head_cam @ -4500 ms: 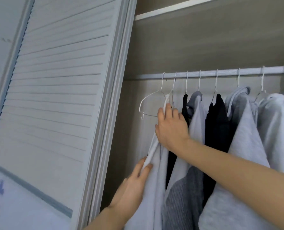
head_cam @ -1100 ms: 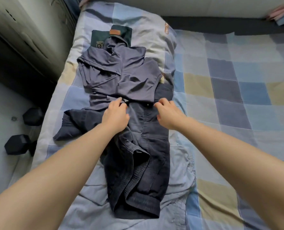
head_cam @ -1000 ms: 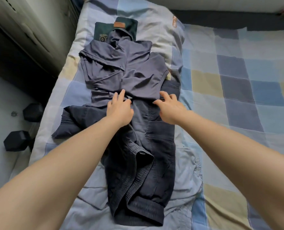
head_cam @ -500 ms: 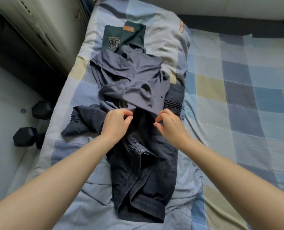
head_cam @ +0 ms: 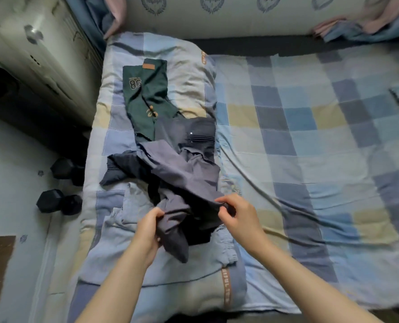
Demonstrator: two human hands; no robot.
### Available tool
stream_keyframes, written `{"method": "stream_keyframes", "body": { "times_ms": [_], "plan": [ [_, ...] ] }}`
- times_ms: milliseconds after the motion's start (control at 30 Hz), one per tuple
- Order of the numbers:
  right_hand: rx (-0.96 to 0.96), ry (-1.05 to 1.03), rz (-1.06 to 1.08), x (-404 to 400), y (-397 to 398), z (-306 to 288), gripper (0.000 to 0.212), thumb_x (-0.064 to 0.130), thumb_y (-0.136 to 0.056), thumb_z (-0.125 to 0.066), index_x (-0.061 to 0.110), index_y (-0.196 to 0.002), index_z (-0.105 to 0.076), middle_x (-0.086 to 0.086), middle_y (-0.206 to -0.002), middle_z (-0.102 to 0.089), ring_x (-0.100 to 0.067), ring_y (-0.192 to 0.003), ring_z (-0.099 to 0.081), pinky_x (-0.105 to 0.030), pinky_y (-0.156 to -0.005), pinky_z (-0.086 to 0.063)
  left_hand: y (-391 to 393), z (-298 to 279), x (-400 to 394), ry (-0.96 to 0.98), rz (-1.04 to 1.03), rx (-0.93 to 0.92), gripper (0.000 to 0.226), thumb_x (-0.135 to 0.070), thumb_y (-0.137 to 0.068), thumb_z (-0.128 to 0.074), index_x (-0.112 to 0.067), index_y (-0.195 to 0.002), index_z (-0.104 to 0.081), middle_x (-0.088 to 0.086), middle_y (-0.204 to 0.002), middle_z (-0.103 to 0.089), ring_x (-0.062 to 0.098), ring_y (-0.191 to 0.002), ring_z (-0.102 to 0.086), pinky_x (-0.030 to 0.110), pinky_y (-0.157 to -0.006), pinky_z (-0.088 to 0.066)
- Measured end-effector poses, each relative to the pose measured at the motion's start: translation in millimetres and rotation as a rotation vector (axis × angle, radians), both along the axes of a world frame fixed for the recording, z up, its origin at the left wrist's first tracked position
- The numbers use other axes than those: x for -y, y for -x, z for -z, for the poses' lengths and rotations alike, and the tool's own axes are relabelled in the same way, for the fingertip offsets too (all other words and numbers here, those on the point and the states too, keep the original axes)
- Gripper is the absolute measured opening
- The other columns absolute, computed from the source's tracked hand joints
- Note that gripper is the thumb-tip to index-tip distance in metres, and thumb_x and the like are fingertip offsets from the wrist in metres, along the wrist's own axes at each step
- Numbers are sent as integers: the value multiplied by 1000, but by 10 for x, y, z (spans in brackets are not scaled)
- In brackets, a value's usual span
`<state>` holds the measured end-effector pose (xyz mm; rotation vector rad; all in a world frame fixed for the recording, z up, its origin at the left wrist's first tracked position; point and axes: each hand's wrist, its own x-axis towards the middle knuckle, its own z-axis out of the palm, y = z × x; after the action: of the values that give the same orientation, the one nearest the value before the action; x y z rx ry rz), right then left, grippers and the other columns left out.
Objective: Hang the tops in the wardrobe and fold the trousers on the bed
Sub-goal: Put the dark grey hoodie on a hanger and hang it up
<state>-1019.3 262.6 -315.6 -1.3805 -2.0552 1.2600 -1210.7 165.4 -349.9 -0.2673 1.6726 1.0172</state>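
Two hands work at the near end of a pile of clothes on the bed (head_cam: 287, 141). Left hand (head_cam: 148, 226): fingers curled, grip closed on a bunched fold of the grey garment (head_cam: 184, 180). Right hand (head_cam: 237, 214): thumb and fingertips pinch the same garment's edge, just right of the left hand. Grey garment: crumpled, draped across dark trousers (head_cam: 123, 166), which lie partly beneath it, one ribbed cuff pointing toward the bed's left edge. Green garment (head_cam: 147, 96): flat, farther up the bed, its near end touching the pile. Checked quilt (head_cam: 310, 127) covers the bed. Two dark dumbbells (head_cam: 58, 201) lie on the floor (head_cam: 14, 183), left of the bed.
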Motion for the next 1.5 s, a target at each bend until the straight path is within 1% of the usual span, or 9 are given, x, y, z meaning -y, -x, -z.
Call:
{"method": "stream_keyframes", "body": {
  "times_ms": [267,333,500,633,867,1000,1167,1400,1500],
  "plan": [
    [-188,297,19,889,-387,-1246,24,0,-90,-53,17,-90,-70,5,-88,-69,-2,-83,-61,-12,-77,-43,-577,-747,422,146,575,229,85,-82,-84,-27,-14,-111,-69,3,-76,-66,18,-56,-54,30,-64,-38],
    [-201,384,7,1080,-435,-1452,23,5,-92,-52,18,-90,-70,7,-81,-67,-1,-75,-59,-15,-73,-43,-651,-875,431,146,666,252,87,-85,-81,-27,-16,-108,-73,1,-92,-68,20,-74,-60,35,-73,-42],
    [-236,482,5,1462,-555,-1897,22,2,-95,-47,10,-93,-68,29,-70,-62,13,-70,-55,-6,-68,-38,-762,-1149,375,63,679,196,45,-45,-77,-73,-11,-106,-68,7,-87,-66,24,-81,-61,37,-70,-46],
    [-298,476,153,1771,-640,-2097,20,2,-96,-48,7,-98,-67,29,-85,-67,15,-83,-57,-5,-76,-40,-939,-1361,355,41,670,192,19,2,-91,-51,0,-107,-61,17,-75,-58,26,-63,-50,33,-57,-40],
    [-330,432,391,2431,-838,-2118,13,16,-91,-59,16,-99,-70,6,-85,-65,2,-80,-56,-16,-78,-44,-1386,-2054,481,-109,849,336,45,-15,-101,-35,-3,-68,-64,12,-53,-63,20,-44,-62,22,-46,-51],
    [-258,463,423,2832,-1105,-2102,12,23,-89,-62,26,-99,-67,8,-94,-65,0,-89,-59,-16,-81,-44,-1676,-2501,582,-255,1069,318,34,-22,-97,-49,6,-100,-69,20,-96,-62,29,-81,-61,34,-74,-49],
    [-221,248,873,3192,-1741,-2237,8,13,-93,-58,17,-96,-64,-4,-85,-64,-9,-72,-58,-24,-71,-46,-2194,-2977,868,-442,1379,270,19,-7,-98,-47,-1,-93,-64,22,-95,-54,32,-88,-49,38,-74,-41],
    [-141,-74,1042,3786,-2842,-2773,71,34,-80,-71,56,-133,-29,25,-122,-37,0,-110,-46,-19,-91,-44,-3385,-3579,1625,-596,1986,149,32,-12,-99,-49,-16,-75,-70,1,-74,-65,12,-74,-61,26,-76,-47],
    [34,-129,884,4193,-3295,-2936,78,15,-75,-76,41,-137,-37,8,-135,-36,-10,-121,-37,-32,-108,-33,-3922,-3830,1997,-635,2142,239,38,-6,-96,-48,-22,-69,-68,0,-71,-62,10,-70,-57,20,-69,-45]
  ]
}}
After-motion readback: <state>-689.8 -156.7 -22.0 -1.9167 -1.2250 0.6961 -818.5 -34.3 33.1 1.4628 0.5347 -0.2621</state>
